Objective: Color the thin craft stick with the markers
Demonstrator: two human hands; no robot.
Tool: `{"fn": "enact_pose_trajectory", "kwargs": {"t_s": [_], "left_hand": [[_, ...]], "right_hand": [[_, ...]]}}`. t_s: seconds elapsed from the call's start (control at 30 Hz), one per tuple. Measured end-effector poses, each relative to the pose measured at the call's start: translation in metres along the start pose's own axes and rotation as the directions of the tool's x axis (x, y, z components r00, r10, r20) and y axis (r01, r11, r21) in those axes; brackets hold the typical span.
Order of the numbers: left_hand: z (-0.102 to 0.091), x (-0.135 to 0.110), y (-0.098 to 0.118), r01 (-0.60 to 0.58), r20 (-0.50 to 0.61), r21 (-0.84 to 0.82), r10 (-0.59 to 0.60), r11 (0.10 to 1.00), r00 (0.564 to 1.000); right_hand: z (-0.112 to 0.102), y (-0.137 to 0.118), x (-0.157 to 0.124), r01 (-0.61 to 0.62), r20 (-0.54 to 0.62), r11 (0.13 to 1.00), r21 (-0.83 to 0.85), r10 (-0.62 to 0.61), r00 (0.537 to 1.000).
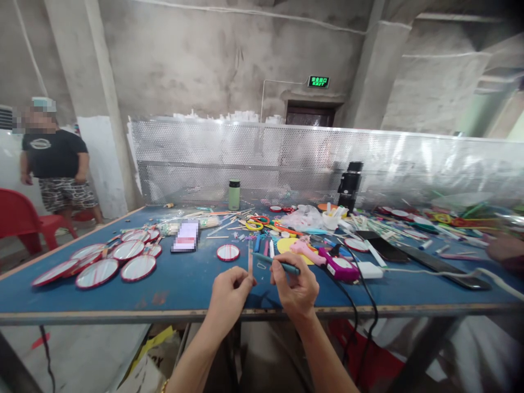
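Observation:
My left hand (231,295) pinches the lower end of a thin, flat strip (250,259), pinkish below and bluish toward its top, and holds it upright. In my right hand (298,286) is a teal pen (286,266), gripped as if for writing. Its tip points left, close beside the strip; whether they touch, I cannot tell. Beyond my hands lies a round mirror-like disc (228,252) with a red rim. Several pens and a yellow disc (285,245) lie just behind my right hand.
On the blue table (180,292), red-rimmed discs (98,273) overlap at the left near a phone (185,236). A green bottle (234,195) and a black flask (350,185) stand behind. A purple device (339,266), cables and clutter fill the right. A person (57,158) stands far left.

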State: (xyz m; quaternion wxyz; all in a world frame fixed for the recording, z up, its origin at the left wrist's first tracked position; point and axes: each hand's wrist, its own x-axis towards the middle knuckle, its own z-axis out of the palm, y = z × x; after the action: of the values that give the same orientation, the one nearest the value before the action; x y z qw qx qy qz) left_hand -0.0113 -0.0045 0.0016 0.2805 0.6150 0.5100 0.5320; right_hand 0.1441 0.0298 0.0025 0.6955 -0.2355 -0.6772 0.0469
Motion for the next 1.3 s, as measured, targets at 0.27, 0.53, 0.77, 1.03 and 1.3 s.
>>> {"fn": "enact_pose_trajectory", "kwargs": {"t_s": [0.27, 0.53, 0.77, 1.03, 1.3], "left_hand": [[0.0000, 0.0000, 0.0014, 0.010, 0.006, 0.010, -0.010, 1.000, 1.000], [-0.0002, -0.0015, 0.0011, 0.004, 0.000, 0.014, -0.004, 1.000, 1.000], [-0.0008, 0.0005, 0.0007, -0.001, -0.010, 0.012, 0.001, 1.000, 1.000], [0.0000, -0.0008, -0.0003, -0.015, -0.010, 0.002, 0.015, 1.000, 1.000], [-0.0034, 0.0001, 0.0027, 0.034, 0.016, -0.119, -0.032, 0.992, 0.999]], "right_hand": [[0.0016, 0.0036, -0.0016, -0.025, -0.023, 0.999, 0.028, 0.026, 0.999], [0.0014, 0.0037, -0.0020, -0.021, -0.054, 0.999, 0.024, 0.022, 0.998], [0.0009, 0.0009, -0.0012, 0.003, -0.055, 1.000, 0.002, -0.003, 0.998], [0.0022, 0.0031, -0.0012, -0.015, -0.050, 1.000, 0.017, 0.016, 0.999], [-0.0034, -0.0025, -0.0079, -0.076, -0.057, 0.995, 0.062, 0.079, 0.995]]}}
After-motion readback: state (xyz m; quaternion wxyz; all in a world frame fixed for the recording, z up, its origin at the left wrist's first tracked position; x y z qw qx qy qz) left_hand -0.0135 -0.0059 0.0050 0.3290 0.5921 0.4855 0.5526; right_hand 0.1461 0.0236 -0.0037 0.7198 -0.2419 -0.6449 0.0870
